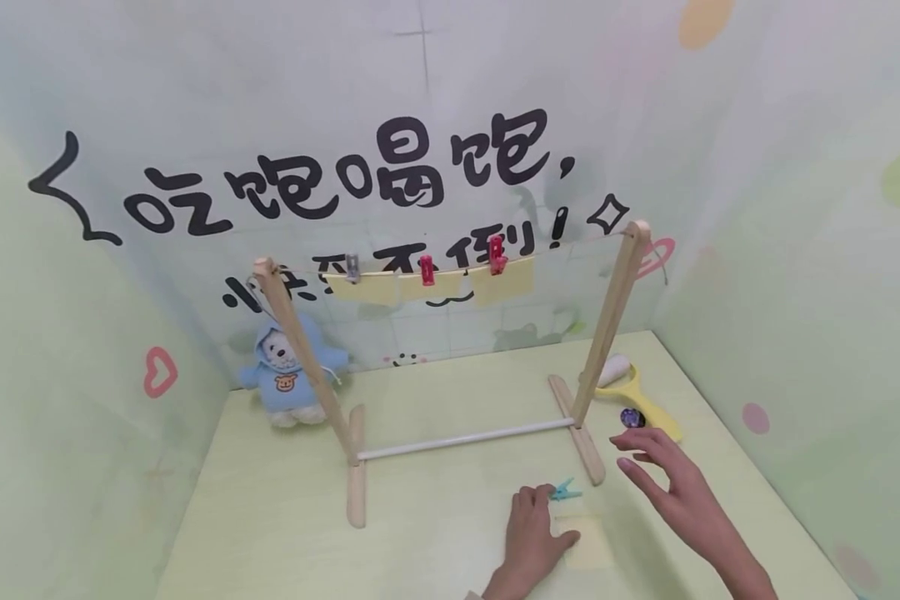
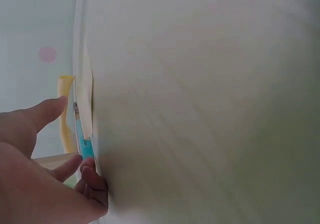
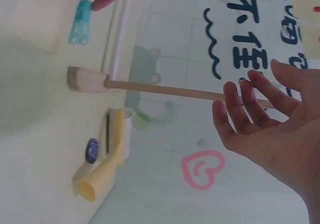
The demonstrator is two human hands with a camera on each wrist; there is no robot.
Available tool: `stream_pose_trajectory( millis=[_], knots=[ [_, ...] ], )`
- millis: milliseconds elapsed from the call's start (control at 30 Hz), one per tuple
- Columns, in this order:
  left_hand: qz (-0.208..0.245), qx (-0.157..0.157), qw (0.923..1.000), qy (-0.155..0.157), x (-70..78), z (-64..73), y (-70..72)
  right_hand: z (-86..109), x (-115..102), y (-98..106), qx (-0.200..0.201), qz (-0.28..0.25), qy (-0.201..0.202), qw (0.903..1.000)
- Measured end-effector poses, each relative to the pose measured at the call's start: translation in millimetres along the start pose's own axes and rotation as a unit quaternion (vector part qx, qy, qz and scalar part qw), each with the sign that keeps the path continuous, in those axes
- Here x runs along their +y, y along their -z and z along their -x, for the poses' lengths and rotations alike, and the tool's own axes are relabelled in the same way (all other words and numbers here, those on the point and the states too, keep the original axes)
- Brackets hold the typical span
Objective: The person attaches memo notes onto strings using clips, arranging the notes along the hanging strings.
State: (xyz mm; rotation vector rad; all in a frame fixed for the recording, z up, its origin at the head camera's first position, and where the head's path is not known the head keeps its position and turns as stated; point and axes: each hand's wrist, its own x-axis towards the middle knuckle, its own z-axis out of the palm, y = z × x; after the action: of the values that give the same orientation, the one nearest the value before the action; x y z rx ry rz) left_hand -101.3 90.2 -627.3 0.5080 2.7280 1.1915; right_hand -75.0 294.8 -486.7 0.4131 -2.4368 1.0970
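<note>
A blue clothespin point(image 1: 566, 491) lies on the table beside a pale yellow sticky note point(image 1: 587, 542). My left hand point(image 1: 528, 529) is low at the table, its fingertips right at one end of the clothespin. Its thumb is spread away from the fingers, over the note's left edge; the left wrist view shows the fingers bent near the clothespin point(image 2: 86, 146). My right hand point(image 1: 675, 492) hovers to the right of the note, fingers loosely bent and nothing in them. In the right wrist view its palm and spread fingers point(image 3: 240, 108) are plain.
Behind the hands stands a wooden rack point(image 1: 611, 325) with a string. Several yellow notes point(image 1: 502, 281) hang there from red clothespins point(image 1: 427, 271) and a grey one point(image 1: 353, 267). A blue-clad plush toy point(image 1: 288, 375) sits left; a yellow-handled roller point(image 1: 645, 404) and dark round object point(image 1: 632, 417) lie right.
</note>
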Motion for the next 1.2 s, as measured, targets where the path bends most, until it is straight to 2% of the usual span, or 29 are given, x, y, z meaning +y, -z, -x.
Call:
stream_pose_trajectory(
  millis=[133, 233, 333, 400, 533, 567, 633, 667, 767, 867, 1200],
  knots=[
    [-0.05, 0.033, 0.9982, -0.004, 1.6, 2.6, -4.8, 2.8, 25, -20, -0.018, 0.015, -0.001, 0.9997],
    [-0.091, 0.057, 0.9941, -0.019, -0.9, 4.8, -12.1, 6.0, 43, -35, -0.035, 0.012, -0.028, 0.9989],
    [-0.124, 0.072, 0.9893, -0.027, -4.0, 5.5, -20.8, 7.6, 58, -52, -0.062, 0.041, -0.059, 0.9955],
    [-0.135, 0.076, 0.9873, -0.031, -7.3, 5.3, -25.2, 15.5, 94, -72, -0.078, 0.078, -0.043, 0.993],
    [-0.142, 0.068, 0.9868, -0.037, -6.8, 7.1, -22.4, 21.0, 116, -93, -0.115, 0.12, -0.023, 0.9858],
    [-0.143, 0.065, 0.9868, -0.039, -5.6, 8.1, -20.3, 22.1, 118, -97, -0.118, 0.129, -0.012, 0.9846],
    [-0.144, 0.057, 0.9872, -0.04, -2.8, 9.1, -15.0, 16.0, 92, -94, -0.145, 0.135, -0.038, 0.9796],
    [-0.14, 0.05, 0.9881, -0.039, -0.5, 9.5, -10.9, 14.7, 87, -95, -0.159, 0.143, -0.049, 0.9757],
    [-0.139, 0.039, 0.9883, -0.049, -1.4, 8.7, -7.7, 14.9, 80, -98, -0.192, 0.166, -0.08, 0.9639],
    [-0.131, 0.027, 0.9894, -0.058, -3.7, 7.5, -5.8, 18.4, 79, -101, -0.206, 0.18, -0.095, 0.9572],
    [-0.129, 0.012, 0.9894, -0.065, -11.9, 5.1, -9.1, 26.1, 79, -111, -0.185, 0.204, -0.092, 0.957]
  ],
)
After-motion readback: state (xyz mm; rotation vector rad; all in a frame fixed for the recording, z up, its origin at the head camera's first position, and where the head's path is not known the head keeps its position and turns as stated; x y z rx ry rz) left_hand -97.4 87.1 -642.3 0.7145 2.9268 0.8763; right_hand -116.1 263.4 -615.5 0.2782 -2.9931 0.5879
